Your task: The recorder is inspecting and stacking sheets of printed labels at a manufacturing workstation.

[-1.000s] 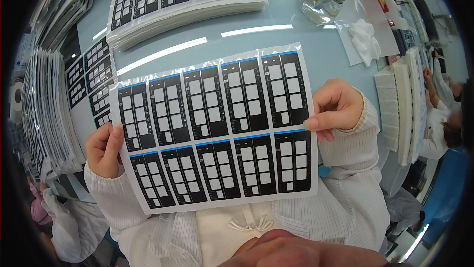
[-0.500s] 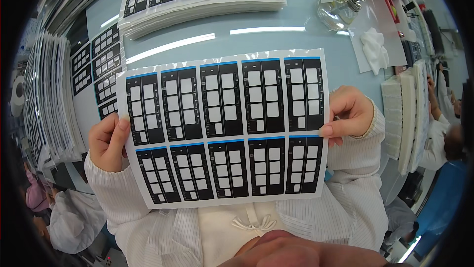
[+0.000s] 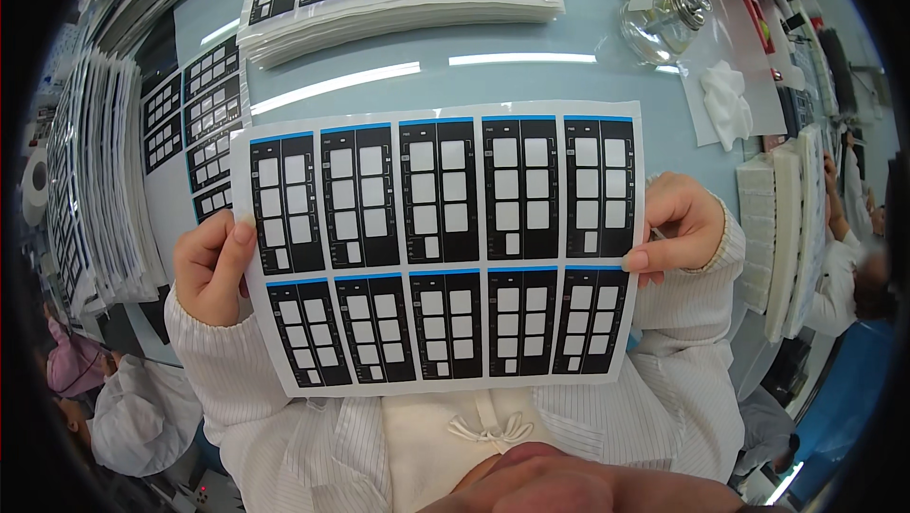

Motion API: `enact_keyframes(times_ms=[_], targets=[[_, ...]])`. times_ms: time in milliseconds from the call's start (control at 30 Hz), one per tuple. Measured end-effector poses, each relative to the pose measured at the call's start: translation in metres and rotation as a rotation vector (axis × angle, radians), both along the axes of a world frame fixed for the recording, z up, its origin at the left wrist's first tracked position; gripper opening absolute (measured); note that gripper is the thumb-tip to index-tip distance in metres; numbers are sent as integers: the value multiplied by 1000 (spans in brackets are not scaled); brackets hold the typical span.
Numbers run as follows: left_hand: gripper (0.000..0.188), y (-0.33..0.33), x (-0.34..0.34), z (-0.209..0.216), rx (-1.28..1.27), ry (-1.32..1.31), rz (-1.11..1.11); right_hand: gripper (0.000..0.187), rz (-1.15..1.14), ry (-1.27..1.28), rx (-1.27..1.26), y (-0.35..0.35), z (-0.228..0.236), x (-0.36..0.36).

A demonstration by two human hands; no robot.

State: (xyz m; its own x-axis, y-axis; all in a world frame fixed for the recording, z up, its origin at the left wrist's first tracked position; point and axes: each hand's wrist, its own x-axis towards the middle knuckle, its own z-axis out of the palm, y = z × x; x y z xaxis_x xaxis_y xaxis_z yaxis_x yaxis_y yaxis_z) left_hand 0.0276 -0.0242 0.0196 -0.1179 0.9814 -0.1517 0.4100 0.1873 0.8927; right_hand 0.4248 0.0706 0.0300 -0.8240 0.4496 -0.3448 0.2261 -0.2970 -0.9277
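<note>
Between my two hands a white sheet of printed labels is held up in front of my chest. It carries two rows of black panels with pale windows and blue top edges. My left hand pinches its left edge, thumb on the printed face. At the right edge my right hand grips it the same way, thumb near the gap between the rows. The fingers behind the sheet are partly hidden. Beyond it, on the table, lies a thick stack of similar sheets.
More printed sheets lie at the left, beside tall piles of sheets. At the far right stand a glass bottle with a metal top, a crumpled white cloth and white foam-like blocks. Other people sit nearby.
The sheet looks slightly larger and a little further right, its upper edge tilted somewhat differently. Both hands keep their grip on its edges. The background has shifted slightly to the right.
</note>
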Motion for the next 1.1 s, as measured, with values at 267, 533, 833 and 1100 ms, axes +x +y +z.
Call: enact_keyframes(times_ms=[267,533,833,1100], targets=[[35,-3,-2,-2,-9,-38,-12,11,2,52,3,-1,-4,-3],[37,-2,-3,2,7,-3,-28,11,28,79,47,1,-2,-3],[39,0,-4,-3,7,-2,-42,11,56,124,74,4,-8,-3],[39,-1,-3,-2,8,-16,-42,10,51,112,81,3,-6,-2]])
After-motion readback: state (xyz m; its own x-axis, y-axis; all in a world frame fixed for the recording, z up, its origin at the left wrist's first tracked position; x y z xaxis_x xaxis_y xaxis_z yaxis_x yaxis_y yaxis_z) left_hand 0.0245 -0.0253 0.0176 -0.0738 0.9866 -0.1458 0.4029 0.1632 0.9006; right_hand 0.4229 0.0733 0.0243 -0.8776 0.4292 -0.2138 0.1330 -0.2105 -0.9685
